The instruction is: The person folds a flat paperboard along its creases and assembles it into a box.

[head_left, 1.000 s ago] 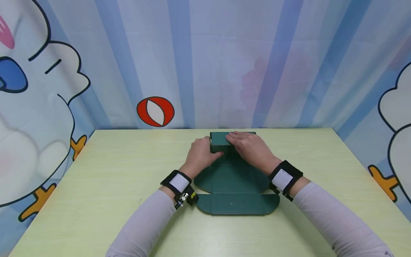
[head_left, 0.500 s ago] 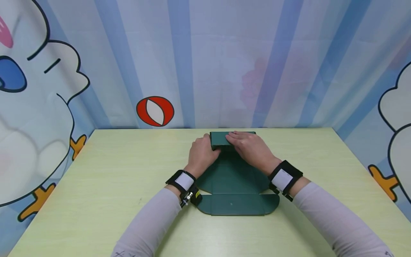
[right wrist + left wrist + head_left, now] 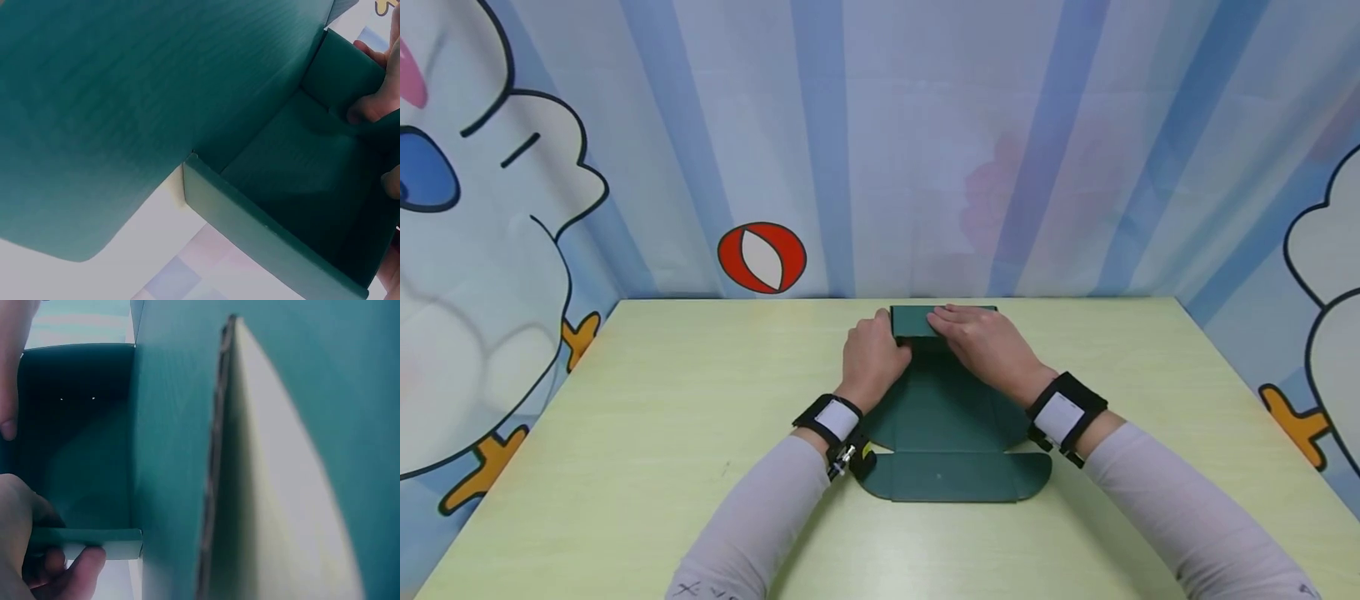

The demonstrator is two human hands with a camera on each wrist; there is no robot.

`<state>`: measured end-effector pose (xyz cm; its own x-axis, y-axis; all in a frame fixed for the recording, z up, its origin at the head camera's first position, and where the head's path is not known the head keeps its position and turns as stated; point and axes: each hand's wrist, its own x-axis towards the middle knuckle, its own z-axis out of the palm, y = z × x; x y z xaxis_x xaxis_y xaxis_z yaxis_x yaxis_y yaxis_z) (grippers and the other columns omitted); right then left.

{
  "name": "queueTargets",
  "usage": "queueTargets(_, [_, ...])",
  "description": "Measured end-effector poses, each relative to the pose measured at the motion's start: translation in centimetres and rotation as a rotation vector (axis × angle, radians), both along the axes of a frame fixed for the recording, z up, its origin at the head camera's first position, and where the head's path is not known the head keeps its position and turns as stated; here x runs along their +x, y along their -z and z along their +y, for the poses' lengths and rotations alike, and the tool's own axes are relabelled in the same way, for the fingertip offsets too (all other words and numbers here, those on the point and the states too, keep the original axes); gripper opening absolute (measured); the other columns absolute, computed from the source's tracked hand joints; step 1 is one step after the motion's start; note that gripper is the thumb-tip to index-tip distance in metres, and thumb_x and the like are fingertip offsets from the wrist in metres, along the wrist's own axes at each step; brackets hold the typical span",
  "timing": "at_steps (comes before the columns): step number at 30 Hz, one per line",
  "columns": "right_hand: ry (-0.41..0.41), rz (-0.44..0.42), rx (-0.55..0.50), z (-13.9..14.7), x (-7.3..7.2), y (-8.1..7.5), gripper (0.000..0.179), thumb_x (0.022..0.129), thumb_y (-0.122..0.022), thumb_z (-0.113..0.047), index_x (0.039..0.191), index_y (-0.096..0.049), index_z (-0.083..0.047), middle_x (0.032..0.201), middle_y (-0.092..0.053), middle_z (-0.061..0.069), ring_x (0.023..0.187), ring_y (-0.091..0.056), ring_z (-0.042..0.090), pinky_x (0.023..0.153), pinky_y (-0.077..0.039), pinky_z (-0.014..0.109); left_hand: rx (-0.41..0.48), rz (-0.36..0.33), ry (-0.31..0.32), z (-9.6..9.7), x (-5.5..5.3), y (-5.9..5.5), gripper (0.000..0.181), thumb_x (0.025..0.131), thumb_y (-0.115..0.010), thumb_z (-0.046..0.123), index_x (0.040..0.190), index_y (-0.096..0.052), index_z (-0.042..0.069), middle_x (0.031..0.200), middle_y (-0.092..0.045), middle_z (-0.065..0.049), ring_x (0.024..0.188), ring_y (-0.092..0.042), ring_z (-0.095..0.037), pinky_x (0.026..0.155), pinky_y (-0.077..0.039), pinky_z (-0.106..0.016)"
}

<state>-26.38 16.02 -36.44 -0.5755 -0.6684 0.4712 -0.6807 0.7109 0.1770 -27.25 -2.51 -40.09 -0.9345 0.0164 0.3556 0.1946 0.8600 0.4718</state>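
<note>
A green cardboard mailer box point(image 3: 950, 400) lies on the table, its lid spread flat toward me with the front flap at the near end. Its tray part stands folded up at the far end, and the top panel point(image 3: 913, 322) shows between my hands. My left hand point(image 3: 872, 360) grips the left side wall; in the left wrist view its thumb is inside and its fingers point(image 3: 84, 572) curl round the outside. Over the top panel lies my right hand point(image 3: 988, 346), fingers outside. Its thumb point(image 3: 392, 181) shows inside the tray in the right wrist view.
The pale wooden table point(image 3: 647, 433) ends just behind the box, at a striped blue curtain point(image 3: 910, 150) with printed cartoon figures. Side flaps of the lid stick out; one point(image 3: 275, 481) stands up close to the left wrist camera.
My left hand and wrist have shifted slightly right and forward, with the thumb moving in under the top panel's edge. The right hand has stayed in place on the panel.
</note>
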Motion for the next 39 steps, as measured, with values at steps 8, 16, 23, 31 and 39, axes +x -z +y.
queueTargets(8, [0.001,0.003,0.004,0.05,-0.02,0.02,0.037,0.09,-0.071,-0.008,0.127,-0.068,-0.006,0.124,-0.07,0.015,0.113,-0.069,0.027,0.092,-0.057,0.041,0.009,0.007,0.003,-0.01,-0.02,0.01,0.022,0.086,-0.071,0.018,0.095,-0.063,0.001,0.084,-0.071,-0.017,0.071,-0.072,-0.031,0.061,-0.06,-0.041])
queueTargets(16, [0.0,-0.004,0.003,0.09,0.07,0.03,0.038,0.09,-0.071,-0.007,0.127,-0.067,-0.006,0.124,-0.07,0.015,0.113,-0.069,0.027,0.092,-0.057,0.041,0.005,0.003,0.003,0.04,0.02,0.11,0.02,0.085,-0.07,0.017,0.095,-0.063,0.001,0.084,-0.071,-0.016,0.071,-0.072,-0.03,0.061,-0.061,-0.04])
queueTargets(23, [-0.01,-0.002,-0.007,0.11,0.04,0.01,0.038,0.089,-0.071,-0.007,0.126,-0.068,-0.005,0.123,-0.07,0.015,0.113,-0.069,0.028,0.092,-0.057,0.041,-0.001,0.006,-0.013,0.17,0.0,0.09,0.02,0.084,-0.071,0.016,0.096,-0.064,0.001,0.085,-0.072,-0.017,0.072,-0.072,-0.031,0.062,-0.061,-0.041])
queueTargets(31, [-0.015,0.001,-0.009,-0.01,0.07,0.0,0.038,0.088,-0.072,-0.007,0.126,-0.068,-0.005,0.123,-0.07,0.016,0.113,-0.069,0.028,0.092,-0.057,0.041,-0.001,0.028,-0.034,0.27,-0.04,0.37,0.02,0.083,-0.071,0.015,0.096,-0.065,0.001,0.085,-0.073,-0.016,0.071,-0.072,-0.031,0.06,-0.06,-0.041])
queueTargets(39, [-0.016,0.004,-0.012,0.06,0.03,0.02,0.037,0.089,-0.071,-0.007,0.126,-0.068,-0.006,0.123,-0.07,0.015,0.112,-0.069,0.027,0.091,-0.058,0.041,0.031,0.03,-0.057,0.41,-0.05,0.58,0.022,0.083,-0.072,0.014,0.1,-0.065,0.001,0.086,-0.073,-0.017,0.069,-0.072,-0.031,0.059,-0.06,-0.042])
